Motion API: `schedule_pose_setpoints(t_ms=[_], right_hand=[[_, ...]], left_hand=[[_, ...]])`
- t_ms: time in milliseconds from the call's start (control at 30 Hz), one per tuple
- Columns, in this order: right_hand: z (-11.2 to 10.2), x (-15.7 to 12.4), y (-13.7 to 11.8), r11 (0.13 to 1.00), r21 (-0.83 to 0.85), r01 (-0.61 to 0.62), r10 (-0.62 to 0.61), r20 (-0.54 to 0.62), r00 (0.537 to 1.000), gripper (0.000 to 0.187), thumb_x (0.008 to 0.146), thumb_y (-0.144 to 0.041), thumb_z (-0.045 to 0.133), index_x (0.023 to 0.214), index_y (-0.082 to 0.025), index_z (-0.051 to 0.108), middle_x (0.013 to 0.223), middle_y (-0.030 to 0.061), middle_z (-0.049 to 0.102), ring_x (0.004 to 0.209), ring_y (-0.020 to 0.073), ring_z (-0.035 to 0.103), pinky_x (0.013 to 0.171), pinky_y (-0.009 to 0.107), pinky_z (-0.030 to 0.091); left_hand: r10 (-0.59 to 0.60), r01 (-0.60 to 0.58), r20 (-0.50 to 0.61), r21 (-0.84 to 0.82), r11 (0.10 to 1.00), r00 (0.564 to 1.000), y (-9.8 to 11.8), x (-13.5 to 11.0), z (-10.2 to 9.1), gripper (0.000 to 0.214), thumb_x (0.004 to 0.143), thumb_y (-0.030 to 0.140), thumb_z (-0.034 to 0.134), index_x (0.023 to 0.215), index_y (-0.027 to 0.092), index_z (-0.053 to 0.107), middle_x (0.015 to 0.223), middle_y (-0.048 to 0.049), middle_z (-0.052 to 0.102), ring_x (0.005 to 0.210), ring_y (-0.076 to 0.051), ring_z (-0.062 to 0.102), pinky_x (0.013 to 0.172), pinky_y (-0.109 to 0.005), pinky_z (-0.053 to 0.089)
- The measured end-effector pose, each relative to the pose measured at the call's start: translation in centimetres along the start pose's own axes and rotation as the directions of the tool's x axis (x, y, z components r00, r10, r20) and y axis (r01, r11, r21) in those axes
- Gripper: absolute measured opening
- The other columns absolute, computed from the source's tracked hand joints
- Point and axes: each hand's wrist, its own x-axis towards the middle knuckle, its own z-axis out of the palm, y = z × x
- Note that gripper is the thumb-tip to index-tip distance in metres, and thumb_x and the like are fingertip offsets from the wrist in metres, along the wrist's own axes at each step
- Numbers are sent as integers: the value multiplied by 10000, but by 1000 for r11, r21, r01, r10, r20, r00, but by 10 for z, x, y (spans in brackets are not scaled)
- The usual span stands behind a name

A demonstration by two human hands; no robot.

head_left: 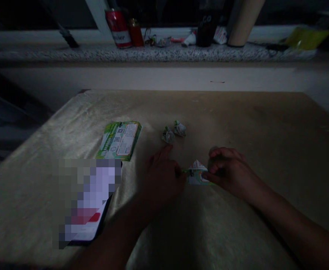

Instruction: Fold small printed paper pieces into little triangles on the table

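A small folded paper (196, 177), green and white with a pointed triangular top, lies flat on the table. My left hand (162, 176) has its thumb and a finger closed on the paper's left end, while other fingers stretch forward. At the right end, my right hand (227, 168) pinches the same paper, its thumb on top and the other fingers curled. Just beyond my left fingertips sit two little folded paper pieces, one nearer (168, 135) and one farther (180, 128). My fingers hide both ends of the paper.
A stack of green printed leaflets (119, 141) lies left of my hands on the cloth-covered table (260, 123). Nearer me is a lit phone (92, 217), partly blurred out. On the windowsill (164, 55) stand a red can (117, 28), an orange container (135, 33) and a dark cup (206, 26).
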Motion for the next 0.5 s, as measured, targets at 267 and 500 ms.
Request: schedule_pose_setpoints(t_ms=[267,500], right_hand=[[1,0,1,1000,-13,-28,28,10,1000,146,793,-312,850,686,-273,758,1128,71,704,1145,328,633,960,528,438],[1,1,5,1000,12,17,-17,8,1000,167,789,-319,856,678,-276,739,1064,64,711,1134,322,633,967,521,452]], left_hand=[[-8,8,-2,8,1000,1000,-7,-2,-5,80,808,221,712,747,211,763,1575,-165,494,1439,-383,471,1149,-635,339],[14,-18,-99,-43,999,995,-1,-2,-2,86,842,178,661,848,201,744,1404,-133,630,1335,-345,549,1117,-554,406]])
